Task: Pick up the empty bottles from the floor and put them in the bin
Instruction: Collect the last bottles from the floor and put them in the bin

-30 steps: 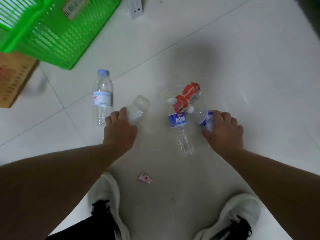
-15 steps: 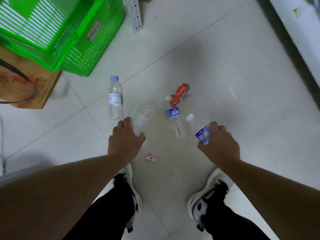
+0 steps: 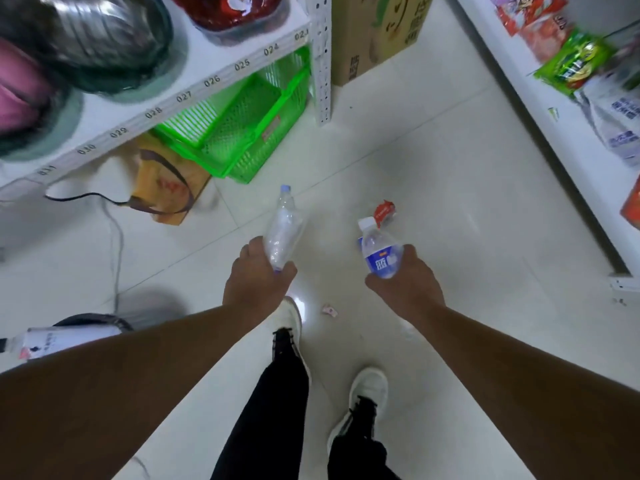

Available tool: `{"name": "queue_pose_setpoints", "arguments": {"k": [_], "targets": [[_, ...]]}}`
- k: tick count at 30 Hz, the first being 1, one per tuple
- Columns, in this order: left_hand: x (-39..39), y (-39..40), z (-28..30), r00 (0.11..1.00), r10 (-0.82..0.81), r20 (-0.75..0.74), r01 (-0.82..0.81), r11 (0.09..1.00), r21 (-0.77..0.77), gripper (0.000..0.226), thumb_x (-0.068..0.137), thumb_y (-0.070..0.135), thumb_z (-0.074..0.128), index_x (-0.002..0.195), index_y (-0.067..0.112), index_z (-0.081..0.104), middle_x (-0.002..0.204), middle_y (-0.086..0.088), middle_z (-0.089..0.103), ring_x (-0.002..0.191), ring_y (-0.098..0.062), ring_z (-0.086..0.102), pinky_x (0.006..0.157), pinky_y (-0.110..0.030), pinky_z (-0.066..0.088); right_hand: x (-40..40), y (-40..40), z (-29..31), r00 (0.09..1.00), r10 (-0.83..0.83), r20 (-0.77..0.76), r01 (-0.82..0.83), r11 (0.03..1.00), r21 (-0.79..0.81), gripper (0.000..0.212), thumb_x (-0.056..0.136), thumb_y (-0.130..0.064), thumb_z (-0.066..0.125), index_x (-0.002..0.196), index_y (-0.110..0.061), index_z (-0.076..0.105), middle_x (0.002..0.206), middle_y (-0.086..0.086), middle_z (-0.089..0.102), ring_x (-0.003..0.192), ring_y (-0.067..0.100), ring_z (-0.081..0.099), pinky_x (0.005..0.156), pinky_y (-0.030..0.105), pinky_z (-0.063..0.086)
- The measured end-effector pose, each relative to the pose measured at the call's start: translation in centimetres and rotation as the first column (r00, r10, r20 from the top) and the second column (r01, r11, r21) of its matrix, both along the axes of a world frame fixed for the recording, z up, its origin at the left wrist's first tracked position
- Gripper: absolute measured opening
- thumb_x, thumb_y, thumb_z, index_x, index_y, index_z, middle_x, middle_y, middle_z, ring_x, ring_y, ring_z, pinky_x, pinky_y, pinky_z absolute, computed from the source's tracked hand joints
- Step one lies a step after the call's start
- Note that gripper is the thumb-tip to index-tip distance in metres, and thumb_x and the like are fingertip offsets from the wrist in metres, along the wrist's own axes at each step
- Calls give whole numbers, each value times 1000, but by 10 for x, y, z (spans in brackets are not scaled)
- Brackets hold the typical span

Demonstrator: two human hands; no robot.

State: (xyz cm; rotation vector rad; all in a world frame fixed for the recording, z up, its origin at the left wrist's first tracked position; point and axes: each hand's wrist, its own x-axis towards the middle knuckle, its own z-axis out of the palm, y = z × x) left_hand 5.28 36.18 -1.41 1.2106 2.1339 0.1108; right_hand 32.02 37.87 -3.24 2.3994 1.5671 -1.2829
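Small shop aisle, numbered white shelving (image 3: 194, 88), packaged snacks (image 3: 571, 64), green baskets (image 3: 242, 133), cardboard box (image 3: 377, 32)

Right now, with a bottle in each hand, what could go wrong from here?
Both hands are full: the left hand holds a clear bottle, the right hand a blue-labelled bottle. Neither could gather the red-labelled bottle on the floor, so it may be missed. The black cable on the left might catch a foot.

Green lattice basket (image 3: 242, 133), blue-labelled bottle (image 3: 381, 254), clear bottle (image 3: 282, 233), white floor (image 3: 433, 168).
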Motion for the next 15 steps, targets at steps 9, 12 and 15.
{"name": "queue_pose_setpoints", "arguments": {"k": [9, 12, 15], "targets": [[-6, -72, 35, 966, 245, 87, -247, 969, 9, 62, 89, 48, 63, 142, 21, 42, 116, -6, 55, 101, -32, 63, 86, -45, 53, -7, -33, 41, 988, 10, -154, -20, 998, -61, 76, 72, -57, 89, 129, -26, 48, 109, -4, 64, 95, 20, 64, 78, 32, 48], [-10, -106, 47, 942, 313, 124, -312, 950, -30, 69, 92, 50, 61, 149, 16, 40, 121, -8, 59, 107, -32, 63, 93, -47, 53, -19, -52, 51, 981, 55, -189, -77, 991, -110, 73, 73, -56, 89, 127, -22, 53, 109, 2, 70, 94, 25, 71, 81, 39, 57], [-20, -141, 56, 923, 352, 155, -354, 935, -14, 75, 95, 50, 60, 158, 20, 34, 138, -6, 58, 112, -29, 64, 100, -46, 53, -41, -67, 59, 976, 84, -202, -112, 985, -134, 74, 75, -54, 89, 129, -17, 53, 110, 9, 71, 98, 33, 73, 90, 51, 62]]}}
